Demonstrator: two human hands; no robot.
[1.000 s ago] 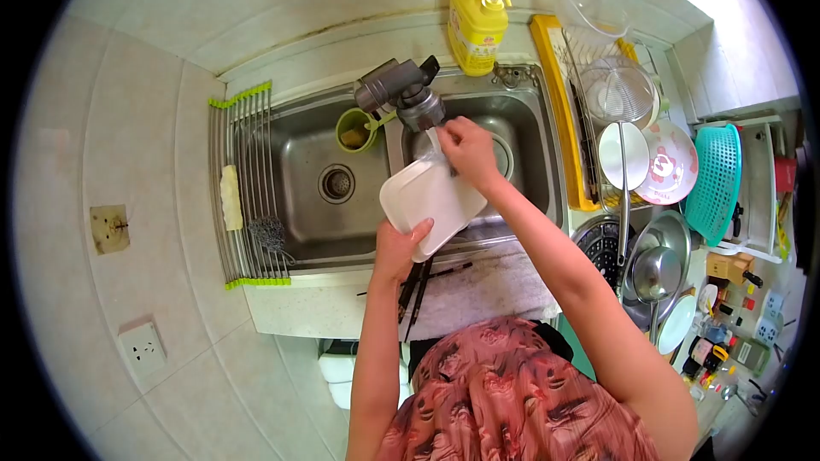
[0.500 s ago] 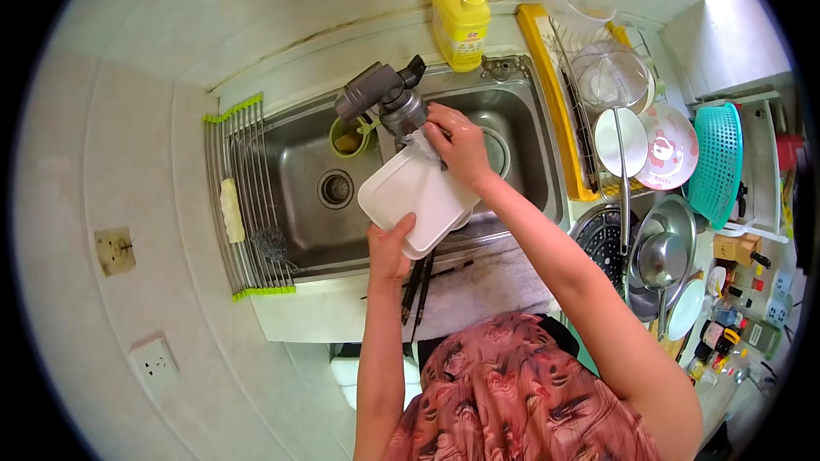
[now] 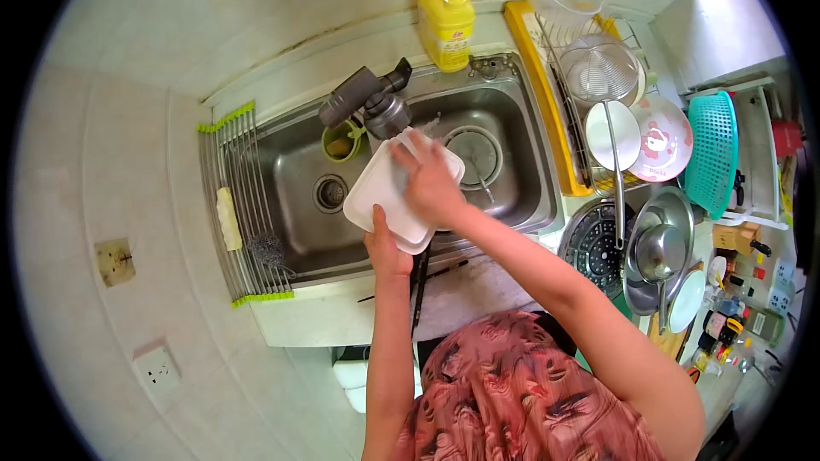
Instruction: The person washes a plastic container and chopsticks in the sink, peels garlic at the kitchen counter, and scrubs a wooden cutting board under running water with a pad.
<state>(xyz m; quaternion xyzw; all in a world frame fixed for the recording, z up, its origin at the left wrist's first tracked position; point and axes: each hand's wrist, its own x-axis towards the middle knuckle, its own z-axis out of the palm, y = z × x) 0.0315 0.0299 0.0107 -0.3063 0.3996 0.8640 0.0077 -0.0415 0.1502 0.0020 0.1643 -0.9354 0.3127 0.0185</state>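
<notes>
My left hand (image 3: 384, 243) grips the near edge of a white rectangular tray or lid (image 3: 384, 196), thumb on top, held tilted over the sink. Across its right part lies my right hand (image 3: 425, 177), fingers spread and slightly blurred, palm against the surface. Just beyond the tray is the grey faucet (image 3: 386, 111), with water splashing near its outlet. A round container (image 3: 474, 156) sits in the right basin. In the left basin stands a green cup (image 3: 340, 143) with something yellowish-brown inside.
At the left, a roll-up rack (image 3: 248, 205) holds a steel scrubber (image 3: 266, 249). A yellow soap bottle (image 3: 446, 21) stands behind the sink. To the right are a dish rack (image 3: 547, 94) with bowls and a strainer, a teal basket (image 3: 711, 156) and metal pans (image 3: 653, 205).
My right hand has moved from beside the faucet onto the tray's surface, and its fingers have spread. The tray has come away from the faucet outlet. The view has shifted slightly.
</notes>
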